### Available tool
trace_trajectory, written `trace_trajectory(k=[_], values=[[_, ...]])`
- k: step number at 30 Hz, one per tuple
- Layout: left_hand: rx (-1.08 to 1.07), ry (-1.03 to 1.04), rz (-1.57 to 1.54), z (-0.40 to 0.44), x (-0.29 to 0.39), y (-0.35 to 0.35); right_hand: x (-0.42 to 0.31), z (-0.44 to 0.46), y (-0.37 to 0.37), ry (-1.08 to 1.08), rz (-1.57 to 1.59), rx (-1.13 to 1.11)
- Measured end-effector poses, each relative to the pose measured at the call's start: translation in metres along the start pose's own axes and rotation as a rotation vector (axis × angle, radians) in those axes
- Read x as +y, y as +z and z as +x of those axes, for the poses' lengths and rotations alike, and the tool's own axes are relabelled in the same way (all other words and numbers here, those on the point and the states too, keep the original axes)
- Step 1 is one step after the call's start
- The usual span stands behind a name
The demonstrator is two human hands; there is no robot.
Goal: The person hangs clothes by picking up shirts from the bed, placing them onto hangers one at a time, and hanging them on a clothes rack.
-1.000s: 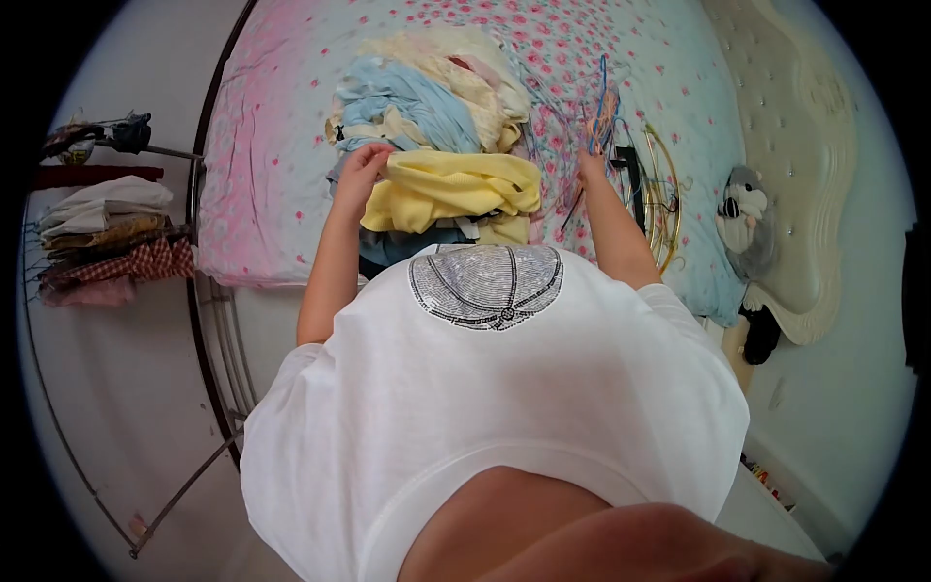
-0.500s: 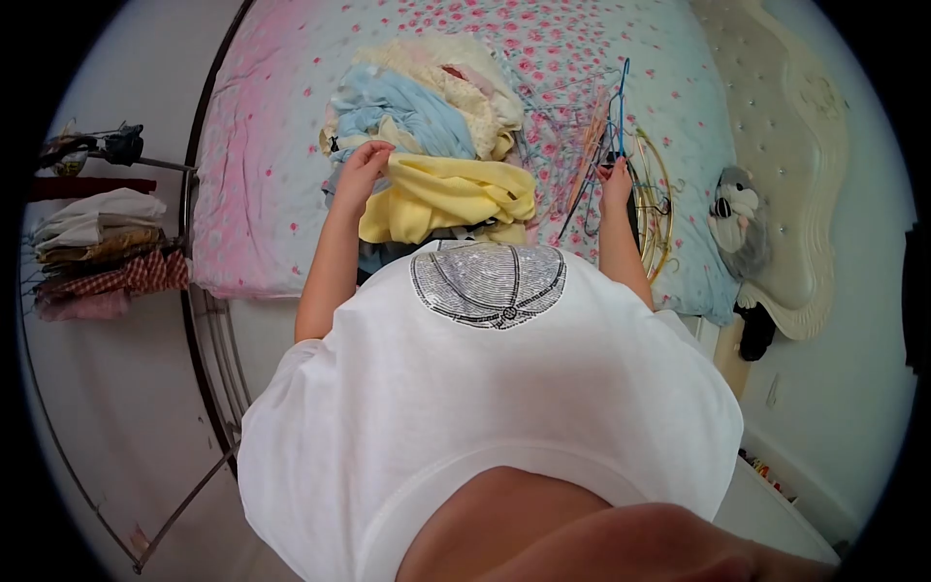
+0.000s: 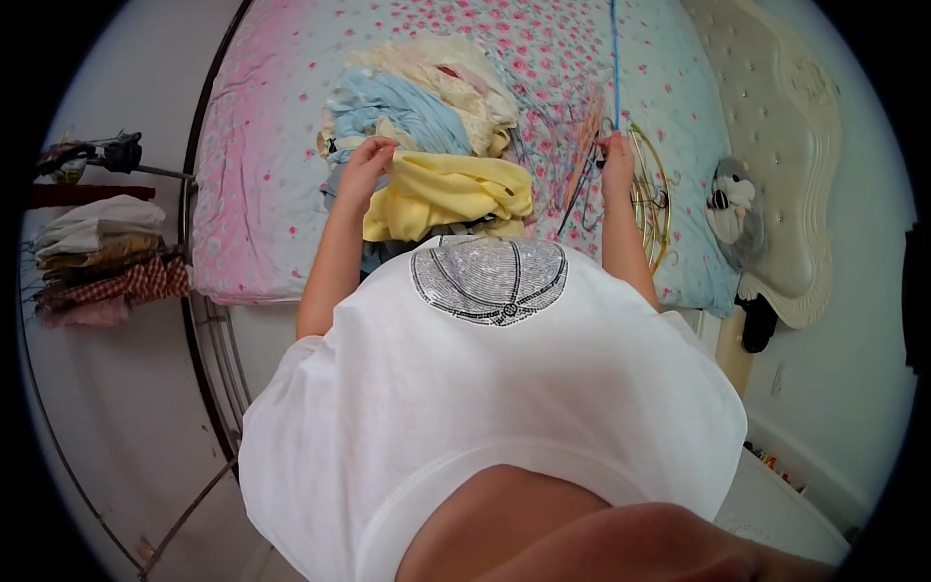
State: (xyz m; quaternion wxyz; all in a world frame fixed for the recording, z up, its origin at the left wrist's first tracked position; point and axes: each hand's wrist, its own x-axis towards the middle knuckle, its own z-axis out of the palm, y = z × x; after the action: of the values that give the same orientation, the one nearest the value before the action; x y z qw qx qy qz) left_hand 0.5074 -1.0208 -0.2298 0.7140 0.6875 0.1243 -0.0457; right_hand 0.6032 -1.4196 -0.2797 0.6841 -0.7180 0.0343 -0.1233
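Note:
Fingers pinched, my left hand (image 3: 368,161) grips the upper left edge of a yellow garment (image 3: 448,186), which lies bunched on the bed. Behind it rises a heap of clothes, with a light blue garment (image 3: 393,105) and a cream patterned one (image 3: 482,121). My right hand (image 3: 616,160) is closed on a blue clothes hanger (image 3: 615,73), which points away from me past the top of the view. Beside this hand lie more hangers, some pinkish (image 3: 588,126) and some gold-coloured (image 3: 665,199).
A flowered sheet (image 3: 252,194) covers the bed. The tufted headboard (image 3: 776,145) stands at the right, with a grey plush toy (image 3: 737,209) against it. To the left, folded-over clothes (image 3: 112,252) hang on a metal rack (image 3: 184,519).
My right hand has moved slightly away from me, and the blue hanger now stretches farther up, out of the view. My left hand keeps its hold on the yellow garment.

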Motion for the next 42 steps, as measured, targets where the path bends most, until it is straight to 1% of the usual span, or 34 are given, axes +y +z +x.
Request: trace_trajectory(k=[1,2,5,6,9,10,13,14,17,18,20,21,24,27,28,29,31,32,35,36,39,40,42], values=[[0.0,0.001,-0.005,-0.002,0.002,0.001,-0.008,-0.007,0.008,0.04,0.028,-0.034],[0.002,0.0,-0.01,-0.005,0.003,0.001,-0.017,-0.014,0.015,0.139,0.064,-0.011],[-0.016,0.015,-0.027,-0.008,-0.005,-0.006,-0.011,-0.022,0.013,0.244,0.218,-0.147],[-0.011,0.007,-0.034,-0.01,-0.007,-0.008,-0.025,-0.029,0.017,0.289,0.209,-0.157],[0.016,-0.021,-0.051,-0.014,-0.01,-0.012,-0.035,-0.031,0.01,0.277,0.126,-0.443],[0.036,-0.032,-0.054,-0.015,-0.01,-0.012,-0.05,-0.034,0.011,0.283,0.042,-0.471],[0.151,-0.104,-0.091,-0.021,-0.006,-0.008,-0.064,-0.032,0.002,0.21,0.138,-0.611],[0.196,-0.132,-0.107,-0.023,-0.004,-0.007,-0.069,-0.034,0.0,0.232,0.218,-0.574],[0.187,-0.088,-0.155,-0.026,-0.003,-0.012,-0.099,-0.042,-0.005,0.243,0.554,-0.651],[0.197,-0.083,-0.243,-0.029,0.001,-0.012,-0.103,-0.047,-0.006,0.266,0.63,-0.64],[0.216,-0.075,-0.419,-0.035,0.011,-0.016,-0.106,-0.056,-0.011,0.328,0.766,-0.714],[0.196,0.002,-0.473,-0.042,0.021,-0.019,-0.108,-0.06,-0.012,0.36,0.833,-0.751],[0.13,0.221,-0.642,-0.063,0.038,-0.037,-0.108,-0.076,-0.01,0.412,0.744,-0.745],[-0.08,0.204,-0.96,-0.081,0.037,-0.067,-0.111,-0.099,-0.003,0.437,0.629,-0.691],[-0.27,0.268,-1.055,-0.082,0.031,-0.079,-0.104,-0.1,-0.002,0.436,0.674,-0.662],[-0.165,0.23,-0.988,-0.086,0.027,-0.088,-0.104,-0.106,-0.001,0.457,0.652,-0.619],[0.03,0.164,-0.845,-0.099,0.044,-0.088,-0.106,-0.112,0.005,0.484,0.611,-0.535],[0.051,0.164,-0.818,-0.102,0.048,-0.089,-0.108,-0.115,0.009,0.466,0.555,-0.52],[0.132,0.143,-0.414,-0.102,0.038,-0.107,-0.107,-0.125,0.016,0.419,0.378,-0.469],[0.162,0.156,-0.395,-0.104,0.042,-0.106,-0.09,-0.121,0.011,0.387,0.338,-0.522],[0.075,0.131,-0.21,-0.111,0.046,-0.112,-0.084,-0.129,0.028,0.312,0.026,-0.273],[0.09,0.16,-0.123,-0.115,0.052,-0.109,-0.083,-0.133,0.031,0.242,-0.119,-0.254],[0.089,0.146,-0.099,-0.116,0.05,-0.107,-0.074,-0.137,0.031,0.088,-0.532,-0.252]])
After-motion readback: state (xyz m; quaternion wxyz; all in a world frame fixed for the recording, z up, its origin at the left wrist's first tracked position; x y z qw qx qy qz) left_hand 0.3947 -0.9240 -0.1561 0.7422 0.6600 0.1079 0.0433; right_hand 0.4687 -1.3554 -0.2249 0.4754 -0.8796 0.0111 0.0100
